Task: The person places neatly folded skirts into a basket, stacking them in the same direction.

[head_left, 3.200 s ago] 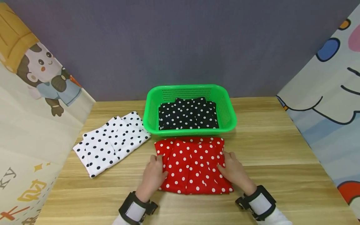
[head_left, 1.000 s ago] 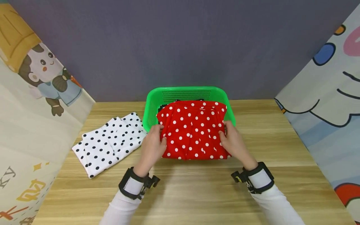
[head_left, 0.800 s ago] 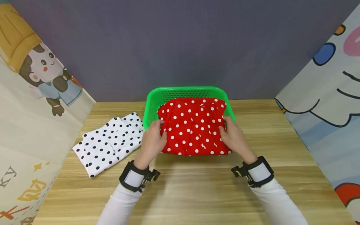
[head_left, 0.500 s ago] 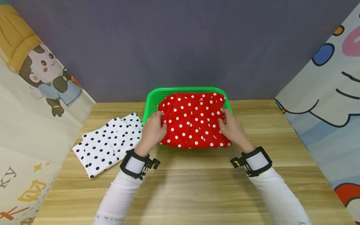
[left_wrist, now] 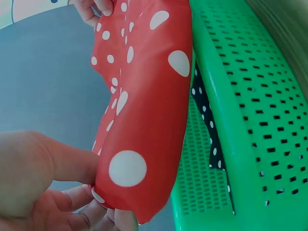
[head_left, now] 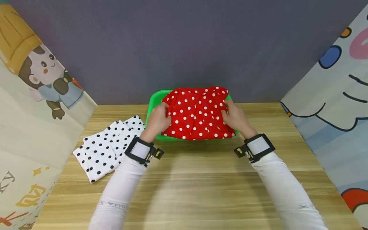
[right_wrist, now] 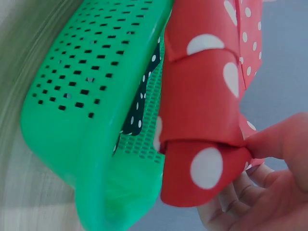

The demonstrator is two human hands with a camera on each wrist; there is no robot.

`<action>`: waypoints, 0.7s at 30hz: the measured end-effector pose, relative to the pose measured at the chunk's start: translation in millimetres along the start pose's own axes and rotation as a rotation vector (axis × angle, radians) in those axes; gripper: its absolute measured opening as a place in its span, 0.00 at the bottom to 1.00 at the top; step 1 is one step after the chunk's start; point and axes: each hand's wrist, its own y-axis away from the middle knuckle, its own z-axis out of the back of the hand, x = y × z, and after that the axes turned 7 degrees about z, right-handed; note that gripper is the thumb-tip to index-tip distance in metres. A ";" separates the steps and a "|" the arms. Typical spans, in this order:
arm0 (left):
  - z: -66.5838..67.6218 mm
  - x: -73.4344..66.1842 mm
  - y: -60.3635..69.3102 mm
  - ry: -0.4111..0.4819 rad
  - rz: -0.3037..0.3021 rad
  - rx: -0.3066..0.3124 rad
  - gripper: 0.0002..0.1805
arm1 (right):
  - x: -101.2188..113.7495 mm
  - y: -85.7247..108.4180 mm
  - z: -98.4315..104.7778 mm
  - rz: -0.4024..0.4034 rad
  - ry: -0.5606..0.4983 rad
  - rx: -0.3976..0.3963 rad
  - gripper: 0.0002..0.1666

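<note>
A folded red cloth with white dots (head_left: 196,113) hangs over the green basket (head_left: 155,100), hiding most of it in the head view. My left hand (head_left: 157,121) pinches the cloth's left edge, thumb on top and fingers beneath. Its right edge is pinched by my right hand (head_left: 237,118). Both wrist views show the cloth (left_wrist: 149,115) at the level of the basket's rim (right_wrist: 103,144), with black dotted cloth (right_wrist: 139,103) inside the basket below.
White cloth with black dots (head_left: 100,153) lies folded on the wooden table (head_left: 201,191), left of the basket and partly behind the left forearm. A grey wall (head_left: 184,41) stands behind, and printed panels (head_left: 345,127) flank the table.
Both hands have carried the red cloth away from the table's near side, up over the basket. It now covers the black cloth in the head view. The white cloth has stayed in place.
</note>
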 end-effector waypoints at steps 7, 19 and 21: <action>1.7 -1.0 -17.9 -0.012 0.024 0.031 0.18 | -0.2 -17.0 1.9 -0.034 -0.003 0.033 0.26; -5.3 -1.8 -43.2 -0.087 0.110 0.103 0.18 | -1.5 -41.7 0.5 -0.114 0.049 0.101 0.26; -6.6 -1.2 -46.3 -0.101 0.116 0.117 0.17 | -3.0 -44.5 -0.9 -0.129 0.064 0.112 0.25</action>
